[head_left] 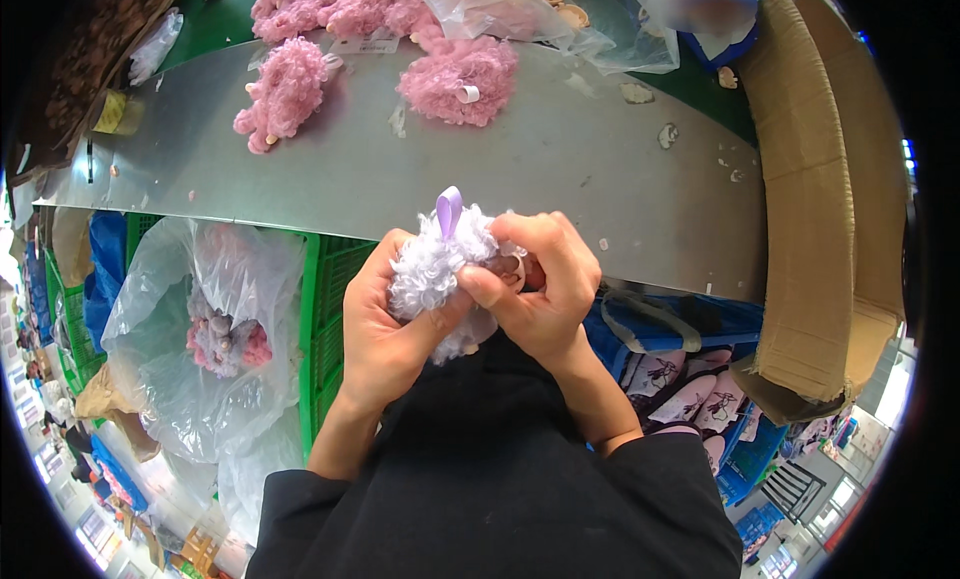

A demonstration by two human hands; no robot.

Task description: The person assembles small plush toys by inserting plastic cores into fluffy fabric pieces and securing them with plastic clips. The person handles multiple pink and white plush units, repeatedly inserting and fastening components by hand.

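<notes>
Both hands are gripping a lilac curly plush toy [437, 269] just below the tabletop [560, 189] edge. The left hand [385, 324] is cupping its body; the right hand [540, 289] is pinching its right side. Ribbon loop [449, 209] is pointing up, away from the person.

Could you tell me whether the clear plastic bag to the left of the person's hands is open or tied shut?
Open. The bag gapes wide at its top, and pink plush pieces show inside it.

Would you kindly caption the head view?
Both hands, left and right, grip a fluffy lilac plush before a metal table.
</notes>
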